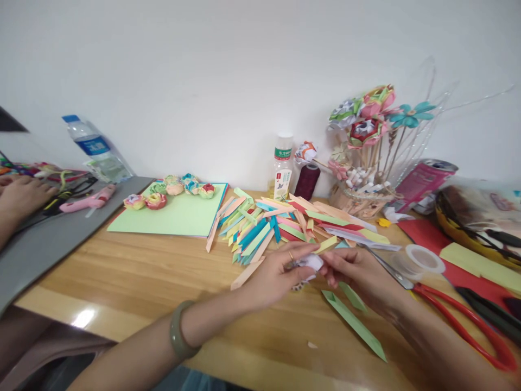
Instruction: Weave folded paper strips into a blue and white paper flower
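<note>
My left hand (273,276) is closed around a small folded white paper piece (311,263), thumb and fingers pinching it above the table. The fingertips of my right hand (362,271) are pinched together at the right end of the same piece; they partly hide it. Just behind my hands spreads a loose pile of folded paper strips (253,234) in blue, green, orange, yellow and red. A folded green strip (356,327) lies on the table beneath my right hand. Scissors with red handles (442,297) lie beside my right forearm, blades partly covered.
Rolled paper flowers (155,201) sit on green sheets (175,220). Against the wall stand a bottle (282,168), a dark thread spool (307,182) and a basket (354,200) of paper flowers. A tape roll (425,258) is at right. At left, another person's hand (24,195) is near a pink glue gun (89,200).
</note>
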Available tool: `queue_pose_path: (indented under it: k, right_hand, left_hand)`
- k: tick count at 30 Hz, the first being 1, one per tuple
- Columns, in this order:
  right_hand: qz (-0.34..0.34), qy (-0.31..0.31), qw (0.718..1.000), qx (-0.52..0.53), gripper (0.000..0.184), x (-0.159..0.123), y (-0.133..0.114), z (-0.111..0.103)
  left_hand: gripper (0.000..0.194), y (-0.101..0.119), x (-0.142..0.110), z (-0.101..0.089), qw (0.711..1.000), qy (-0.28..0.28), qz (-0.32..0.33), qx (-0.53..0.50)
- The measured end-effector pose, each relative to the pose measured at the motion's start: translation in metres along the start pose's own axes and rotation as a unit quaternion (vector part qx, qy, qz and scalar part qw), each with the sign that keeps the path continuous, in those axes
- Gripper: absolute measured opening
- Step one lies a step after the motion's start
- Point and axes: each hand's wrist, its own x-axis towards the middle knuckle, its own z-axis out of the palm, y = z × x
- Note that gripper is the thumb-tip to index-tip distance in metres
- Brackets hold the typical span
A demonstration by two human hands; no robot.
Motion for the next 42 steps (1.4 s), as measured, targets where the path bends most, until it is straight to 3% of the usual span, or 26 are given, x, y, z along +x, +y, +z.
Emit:
queue_pose_path:
  k: [2,5,10,13,18,23,30,36,42]
  right_hand:
    - [-0.040,0.047,0.998,-0.019,0.033,-0.001,-0.001,-0.002]
    - [-0.123,0.097,0.985,-0.076,0.021,-0.005,-0.006,-0.002]
    - [-0.218,0.029,0.959,-0.181,0.013,-0.009,-0.011,0.003]
    - [-0.234,0.034,0.950,-0.206,0.014,-0.012,-0.013,0.008]
    - [-0.227,0.034,0.945,-0.234,0.013,-0.016,-0.012,0.015]
    - [-0.143,-0.012,0.977,-0.155,0.023,-0.013,-0.006,0.022]
    - [-0.116,-0.053,0.987,-0.102,0.023,-0.012,-0.002,0.022]
    - [-0.110,-0.060,0.990,-0.065,0.014,-0.018,-0.005,0.023]
    - [-0.074,-0.052,0.994,-0.059,0.023,-0.013,-0.003,0.023]
  left_hand:
    - [0.039,0.001,0.001,0.000,0.992,0.000,-0.074,-0.103]
    - [0.040,0.001,0.001,0.000,0.955,-0.016,-0.156,-0.253]
    - [0.039,0.000,0.002,0.002,0.915,-0.035,-0.219,-0.337]
    - [0.041,0.001,0.002,0.003,0.904,-0.042,-0.255,-0.340]
    - [0.047,0.008,0.002,0.006,0.908,-0.035,-0.272,-0.317]
    - [0.050,0.007,0.002,0.006,0.904,-0.015,-0.292,-0.312]
    - [0.060,0.003,0.003,0.001,0.872,-0.079,-0.325,-0.357]
    - [0.075,0.006,0.003,0.000,0.854,-0.105,-0.358,-0.364]
    - [0.080,-0.001,0.005,-0.001,0.852,-0.104,-0.372,-0.353]
